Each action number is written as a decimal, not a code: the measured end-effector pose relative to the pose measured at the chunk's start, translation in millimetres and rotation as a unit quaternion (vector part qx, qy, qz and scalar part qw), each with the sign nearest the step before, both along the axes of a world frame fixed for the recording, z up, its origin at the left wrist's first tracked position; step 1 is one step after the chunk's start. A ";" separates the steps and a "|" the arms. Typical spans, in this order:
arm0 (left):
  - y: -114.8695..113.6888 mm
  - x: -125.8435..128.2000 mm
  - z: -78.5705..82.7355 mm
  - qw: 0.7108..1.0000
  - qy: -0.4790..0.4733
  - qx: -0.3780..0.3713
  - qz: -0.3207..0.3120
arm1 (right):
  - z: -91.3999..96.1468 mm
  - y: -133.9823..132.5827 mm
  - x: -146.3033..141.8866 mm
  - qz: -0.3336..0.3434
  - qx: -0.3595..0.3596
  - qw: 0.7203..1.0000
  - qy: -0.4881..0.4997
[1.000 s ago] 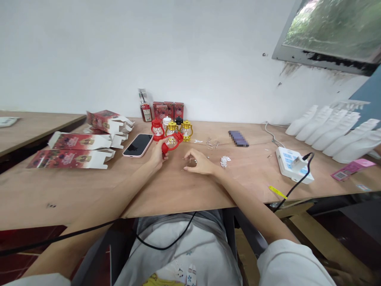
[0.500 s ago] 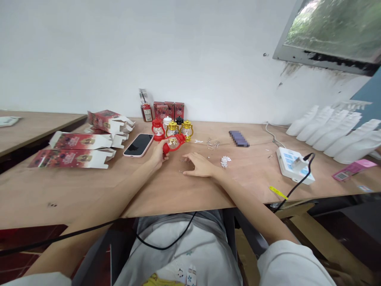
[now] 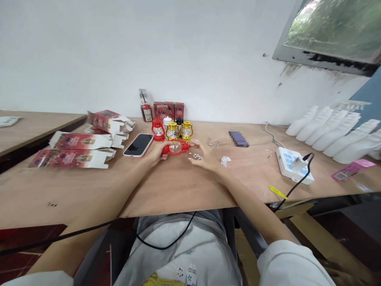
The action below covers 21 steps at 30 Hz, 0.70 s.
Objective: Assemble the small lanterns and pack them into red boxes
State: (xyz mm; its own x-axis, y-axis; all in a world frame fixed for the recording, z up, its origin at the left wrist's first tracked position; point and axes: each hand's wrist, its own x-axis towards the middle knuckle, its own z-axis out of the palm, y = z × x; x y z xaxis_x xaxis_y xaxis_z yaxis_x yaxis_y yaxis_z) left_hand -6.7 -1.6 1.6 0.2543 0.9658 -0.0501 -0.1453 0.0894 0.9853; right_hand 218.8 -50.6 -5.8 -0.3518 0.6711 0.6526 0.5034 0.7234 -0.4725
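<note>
My left hand (image 3: 157, 153) grips a small red lantern (image 3: 176, 147) by its base and holds it on its side just above the wooden table (image 3: 178, 186). My right hand (image 3: 206, 158) is turned partly palm up, its fingertips at the lantern's other end. Several small silvery pieces (image 3: 195, 156) seem to rest on its curled fingers. Behind the hands a red lantern (image 3: 157, 130), two gold lanterns (image 3: 179, 130) and smaller white and black ones stand in a cluster.
A phone (image 3: 138, 144) lies left of the hands, beside flat red-and-white cartons (image 3: 79, 149). Red boxes (image 3: 168, 109) stand at the wall. Wire clips (image 3: 212, 143), white bits (image 3: 224, 160), a dark phone (image 3: 238, 138), a power strip (image 3: 293, 164) with its cable, and white bottles (image 3: 333, 131) lie to the right.
My left hand has tipped the red lantern down to horizontal. My right hand has lifted off the table, turned over and moved up to the lantern's end, with the small pieces now on it.
</note>
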 end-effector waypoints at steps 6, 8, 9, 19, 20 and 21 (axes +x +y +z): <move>-3.1 0.6 -0.8 1.000 0.010 0.019 -0.021 | -1.5 6.8 10.8 -0.034 0.031 0.999 -0.027; -4.4 1.3 -0.1 1.000 0.013 0.017 -0.021 | -2.1 8.4 12.7 -0.038 0.032 0.998 -0.038; -5.0 1.7 0.3 1.000 0.014 0.018 -0.021 | -2.3 8.8 13.1 -0.037 0.031 0.998 -0.043; -8.8 3.7 1.3 0.999 0.022 0.028 -0.033 | -2.2 7.3 8.5 -0.006 0.037 0.996 -0.075; -9.1 3.8 1.5 0.999 0.020 0.026 -0.034 | -2.2 7.3 8.2 -0.007 0.035 0.996 -0.076; -9.5 4.0 1.7 0.999 0.018 0.024 -0.035 | -2.1 7.2 8.1 -0.009 0.033 0.996 -0.076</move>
